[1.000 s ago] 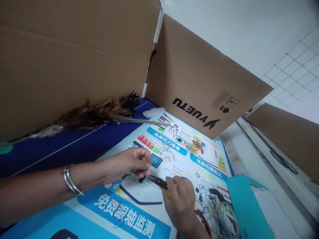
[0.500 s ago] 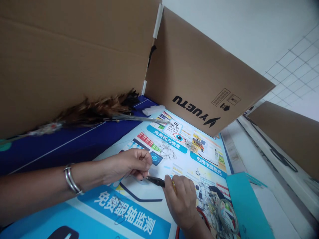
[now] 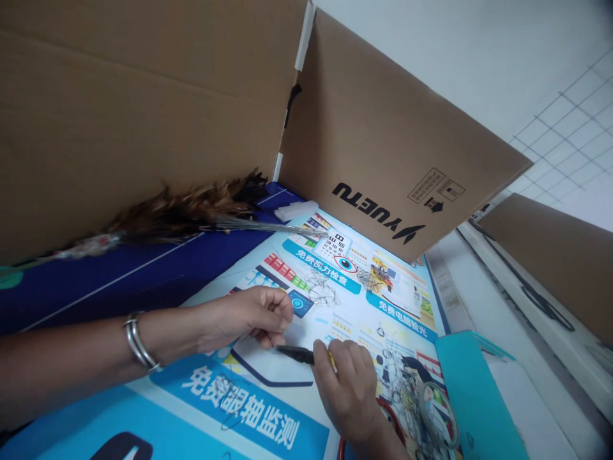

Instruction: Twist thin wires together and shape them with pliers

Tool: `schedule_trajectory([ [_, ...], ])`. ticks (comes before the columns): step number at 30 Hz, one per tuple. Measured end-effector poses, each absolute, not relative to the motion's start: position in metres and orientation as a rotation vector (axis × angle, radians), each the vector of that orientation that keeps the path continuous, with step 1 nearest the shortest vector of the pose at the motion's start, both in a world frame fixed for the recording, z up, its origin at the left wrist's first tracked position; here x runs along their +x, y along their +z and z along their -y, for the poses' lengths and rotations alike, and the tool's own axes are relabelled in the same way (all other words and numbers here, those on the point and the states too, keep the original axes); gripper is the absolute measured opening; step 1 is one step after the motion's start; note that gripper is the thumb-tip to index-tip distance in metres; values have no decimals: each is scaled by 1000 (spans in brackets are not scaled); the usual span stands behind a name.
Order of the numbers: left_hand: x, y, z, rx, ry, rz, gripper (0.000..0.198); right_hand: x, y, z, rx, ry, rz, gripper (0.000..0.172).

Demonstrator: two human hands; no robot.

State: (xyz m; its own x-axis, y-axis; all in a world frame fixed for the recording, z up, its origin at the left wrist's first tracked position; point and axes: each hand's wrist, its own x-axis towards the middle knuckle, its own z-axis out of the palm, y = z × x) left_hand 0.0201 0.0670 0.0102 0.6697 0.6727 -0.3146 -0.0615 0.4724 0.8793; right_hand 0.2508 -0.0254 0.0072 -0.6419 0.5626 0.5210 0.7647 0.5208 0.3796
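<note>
Black-nosed, yellow-handled pliers (image 3: 299, 354) are gripped in the right hand (image 3: 347, 386), their tip lowered slightly since earlier, beside the curled left hand (image 3: 262, 316) (whether anything is pinched there cannot be told).

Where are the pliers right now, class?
In the head view, below centre, the pliers are in the right hand, their tips close to the left hand.
</note>
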Motion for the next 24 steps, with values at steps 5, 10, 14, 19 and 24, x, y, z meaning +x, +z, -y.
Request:
schedule_trajectory([
  [5, 19, 10, -67, 929, 506, -679, 20, 251, 6, 24, -1132, -846, 2401, 21],
  [10, 18, 8, -68, 914, 494, -677, 18, 249, 6, 23, -1151, -817, 2377, 18],
  [14, 19, 4, -69, 881, 497, -669, 18, 250, 4, 23, -1162, -798, 2411, 20],
  [19, 20, 2, -69, 862, 495, -665, 16, 251, 2, 24, -1153, -780, 2426, 22],
  [24, 19, 2, -67, 884, 508, -668, 16, 253, 1, 25, -1153, -794, 2439, 25],
])
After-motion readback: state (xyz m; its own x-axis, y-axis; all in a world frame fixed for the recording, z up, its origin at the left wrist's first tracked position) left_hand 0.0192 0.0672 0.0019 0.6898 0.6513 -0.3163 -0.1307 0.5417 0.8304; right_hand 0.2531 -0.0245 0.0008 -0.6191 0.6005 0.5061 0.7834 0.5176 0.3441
